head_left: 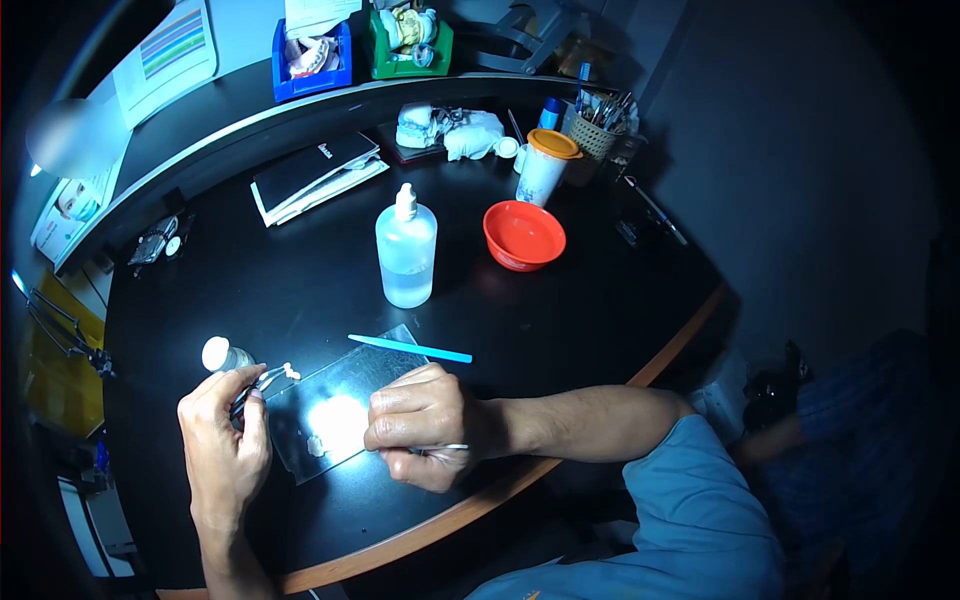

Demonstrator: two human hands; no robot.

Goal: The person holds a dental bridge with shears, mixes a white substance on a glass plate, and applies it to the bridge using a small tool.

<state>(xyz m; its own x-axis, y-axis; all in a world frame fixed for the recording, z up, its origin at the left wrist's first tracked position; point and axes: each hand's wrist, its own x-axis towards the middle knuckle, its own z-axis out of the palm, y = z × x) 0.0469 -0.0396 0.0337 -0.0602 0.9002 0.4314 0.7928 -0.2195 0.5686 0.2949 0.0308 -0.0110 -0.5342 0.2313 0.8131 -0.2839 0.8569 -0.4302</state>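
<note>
My left hand point(225, 430) is closed around dark-handled tweezers point(266, 378), whose tips hold a small pinkish-white, tooth-like piece point(291, 371). Over the right part of a glass slab point(300, 400), my right hand point(420, 425) is closed in a pinch on a thin, pale rod-like tool point(455, 447); its working end is hidden behind the fingers. A small whitish dab point(317, 445) lies on the slab beside a bright glare. Across the slab's far edge rests a blue spatula point(410, 348). Just beyond my left fingers is a small white-lidded jar point(226, 355).
Farther back stand a clear squeeze bottle point(406, 255), a red bowl point(525, 236) and an orange-lidded cup point(546, 165). Notebooks point(320, 178) lie back left. Blue point(312, 75) and green point(410, 55) bins hold dental models on the shelf. Another person's sleeve point(850, 430) is at right.
</note>
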